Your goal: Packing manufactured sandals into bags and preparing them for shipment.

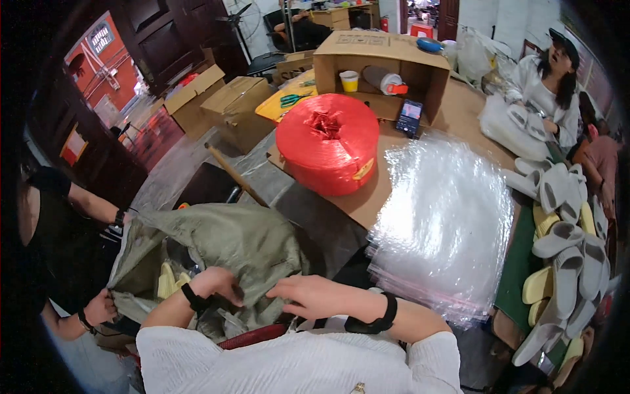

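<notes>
My left hand hangs over the mouth of a large olive-green woven sack, its fingers loosely bent and apart with nothing seen in them. To its right, my right hand reaches leftward over the sack's near side, fingers stretched out and no object in them. Inside the sack, yellow slippers and some clear plastic wrapping show beside my left forearm; the rest of the contents is hidden. A co-worker's hand grips the sack's rim at the left.
On the table stand a big red roll of plastic twine, a stack of clear plastic bags, and an open carton with a phone before it. Grey and yellow slippers line the right. Another person sits beyond.
</notes>
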